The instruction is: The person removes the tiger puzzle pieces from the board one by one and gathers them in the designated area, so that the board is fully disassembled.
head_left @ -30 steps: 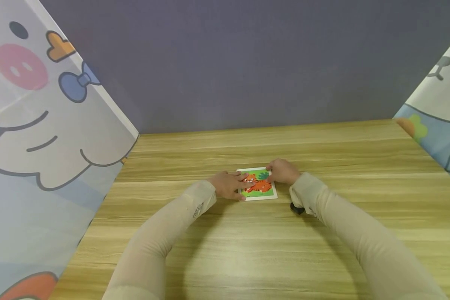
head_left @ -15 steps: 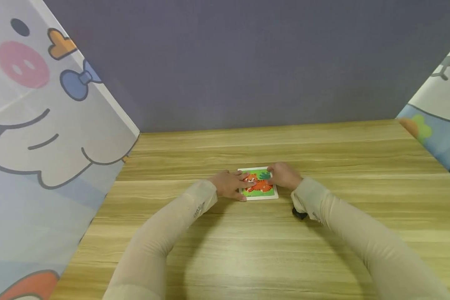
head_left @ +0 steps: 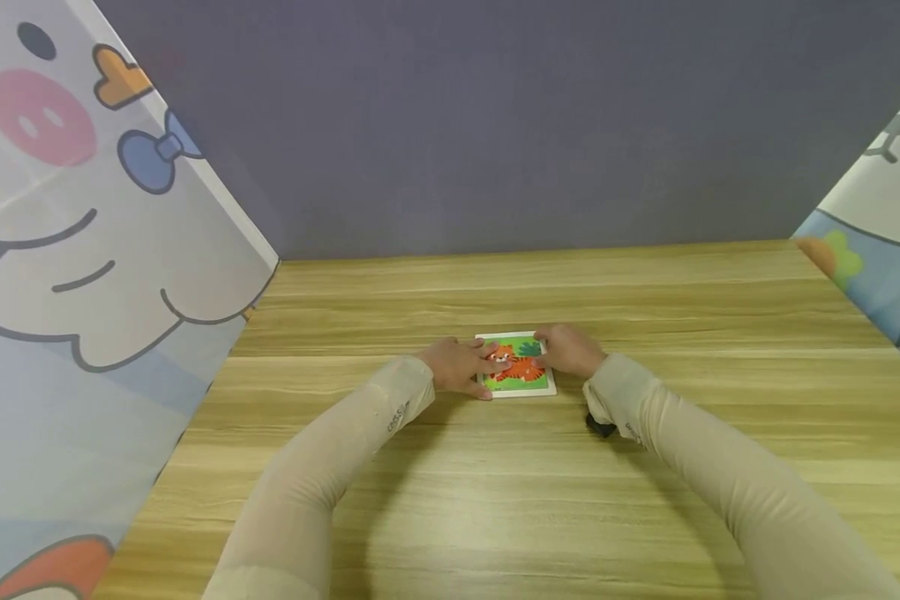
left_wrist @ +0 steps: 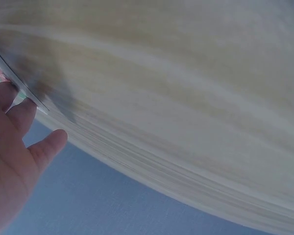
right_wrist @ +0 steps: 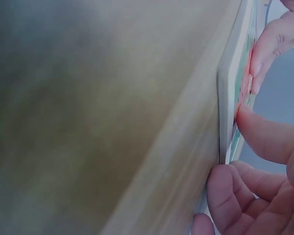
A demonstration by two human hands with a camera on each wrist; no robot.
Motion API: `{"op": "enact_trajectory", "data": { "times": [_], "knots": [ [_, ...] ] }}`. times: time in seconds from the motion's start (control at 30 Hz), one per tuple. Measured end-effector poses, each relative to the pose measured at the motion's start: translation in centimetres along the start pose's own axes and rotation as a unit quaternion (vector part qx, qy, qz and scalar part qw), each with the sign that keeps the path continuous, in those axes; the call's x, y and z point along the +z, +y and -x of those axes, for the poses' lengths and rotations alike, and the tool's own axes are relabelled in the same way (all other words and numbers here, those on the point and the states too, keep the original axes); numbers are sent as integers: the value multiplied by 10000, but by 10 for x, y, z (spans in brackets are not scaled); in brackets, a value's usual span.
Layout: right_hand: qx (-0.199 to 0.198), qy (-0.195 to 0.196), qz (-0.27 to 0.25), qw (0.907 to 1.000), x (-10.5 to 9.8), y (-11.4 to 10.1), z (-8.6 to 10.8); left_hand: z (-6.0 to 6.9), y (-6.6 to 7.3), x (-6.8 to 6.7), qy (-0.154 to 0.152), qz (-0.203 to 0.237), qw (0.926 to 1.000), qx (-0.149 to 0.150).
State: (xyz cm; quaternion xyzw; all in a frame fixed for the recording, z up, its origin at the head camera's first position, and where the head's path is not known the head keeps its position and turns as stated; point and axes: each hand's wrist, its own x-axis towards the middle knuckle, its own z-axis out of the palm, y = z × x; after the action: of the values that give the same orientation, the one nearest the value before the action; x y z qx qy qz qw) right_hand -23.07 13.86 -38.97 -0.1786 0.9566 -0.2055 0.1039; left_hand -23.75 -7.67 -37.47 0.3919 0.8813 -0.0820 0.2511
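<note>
A square tiger picture board (head_left: 523, 379), bordered in white, lies flat on a wood-grain table (head_left: 495, 500), near the middle of its width and toward the far side. On its green ground an orange, dark-striped tiger is shown with its head to the left, and a dark green plant is placed at the far right. The board's left part is covered by the left hand (head_left: 456, 368), whose fingers are extended and spread over the picture, the thumb being laid at the near left corner. By the right hand (head_left: 570, 350) the board is pinched at its far right corner: the thumb is set on the picture's face and the fingers are curled against the edge. The forearms are covered by a left sleeve (head_left: 330, 450) and a right sleeve (head_left: 705, 467), both pale beige; a small black object (head_left: 600, 427) is seen beneath the right cuff. The table is bounded by a grey wall (head_left: 480, 125) at the far side, and by a cartoon-printed left panel (head_left: 120, 225) and right panel (head_left: 888, 242).
</note>
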Motion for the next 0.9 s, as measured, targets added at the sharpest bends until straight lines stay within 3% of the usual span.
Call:
{"op": "enact_trajectory", "data": {
  "times": [0.47, 0.7, 0.9],
  "knots": [
    [171, -332, -126, 9992, -5, -1, -8, 0, -1, 0, 31, -214, 9998, -6],
    [290, -384, -518, 9975, -7, 1, -11, -3, 1, 0, 36, -664, 9978, -35],
    [263, -433, -670, 9965, -5, 5, -11, -6, 1, 1, 4, -662, 9978, -79]
  ]
}}
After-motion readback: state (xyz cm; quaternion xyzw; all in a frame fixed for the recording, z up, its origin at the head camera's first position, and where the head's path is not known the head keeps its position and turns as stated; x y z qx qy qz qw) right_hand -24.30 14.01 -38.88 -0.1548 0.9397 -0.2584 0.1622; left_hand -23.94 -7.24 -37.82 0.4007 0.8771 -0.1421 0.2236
